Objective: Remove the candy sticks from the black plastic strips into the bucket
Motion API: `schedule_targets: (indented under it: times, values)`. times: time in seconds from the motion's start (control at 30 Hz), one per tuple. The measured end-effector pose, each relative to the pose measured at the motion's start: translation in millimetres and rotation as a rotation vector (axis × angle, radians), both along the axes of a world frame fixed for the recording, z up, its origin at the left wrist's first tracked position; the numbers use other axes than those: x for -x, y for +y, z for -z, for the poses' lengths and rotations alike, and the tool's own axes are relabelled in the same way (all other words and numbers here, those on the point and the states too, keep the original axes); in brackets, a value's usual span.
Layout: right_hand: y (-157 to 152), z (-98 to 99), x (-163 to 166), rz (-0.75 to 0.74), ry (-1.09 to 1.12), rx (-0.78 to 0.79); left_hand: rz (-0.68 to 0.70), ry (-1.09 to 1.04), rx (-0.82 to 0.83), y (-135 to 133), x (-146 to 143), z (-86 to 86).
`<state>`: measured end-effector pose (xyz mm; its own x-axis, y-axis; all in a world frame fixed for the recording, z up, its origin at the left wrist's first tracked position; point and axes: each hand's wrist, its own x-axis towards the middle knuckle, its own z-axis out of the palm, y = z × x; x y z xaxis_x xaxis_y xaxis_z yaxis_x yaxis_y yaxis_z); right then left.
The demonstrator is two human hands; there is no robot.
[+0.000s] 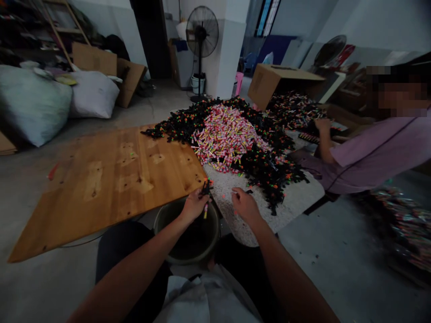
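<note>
Pale shirt (pixel 205 298) fills the bottom centre, before a bucket (pixel 191 259). Over the bucket, the left hand (pixel 194 205) pinches a black part (pixel 206 187) with a small tube (pixel 205 211) below; a slack grip could drop them in. The right hand (pixel 245 206) curls, contents unclear, at the table (pixel 242 231). Centre right, heaped black parts (pixel 269 179) crowd it; nudged, some could slide off. A co-worker (pixel 363 152) sits at right.

A pale top (pixel 202 303) is worn with dark trousers (pixel 123 244).
</note>
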<state>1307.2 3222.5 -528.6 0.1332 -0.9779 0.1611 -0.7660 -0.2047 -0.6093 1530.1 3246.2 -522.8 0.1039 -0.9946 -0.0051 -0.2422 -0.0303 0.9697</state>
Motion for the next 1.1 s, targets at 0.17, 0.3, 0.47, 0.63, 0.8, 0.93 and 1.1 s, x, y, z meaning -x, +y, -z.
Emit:
schedule_targets:
  times: [0.17,0.3,0.47,0.63,0.8,0.93,1.1]
  values:
    - [-27,9.3,44,0.236,0.365,-0.113,0.041,-0.444,-0.036,3,-26,6.0]
    - [-31,17.8,35,0.157,0.363,-0.111,0.122,-0.545,0.168,2,3,4.9]
    - [-42,16.5,4,-0.073,0.213,-0.053,0.212,-0.772,0.263,-21,50,0.9]
    - [-81,0.4,-13,-0.092,0.142,-0.005,0.176,-0.858,0.154,-49,60,-2.1]
    - [-126,-18.1,-34,-0.017,0.137,-0.035,0.142,-0.778,0.1,-62,59,1.6]
    - [-145,-25.4,-56,0.042,0.114,-0.089,0.15,-0.646,0.067,-66,57,8.9]
    - [-144,-27.4,-61,0.09,0.016,-0.122,0.145,-0.527,0.08,-70,49,8.9]
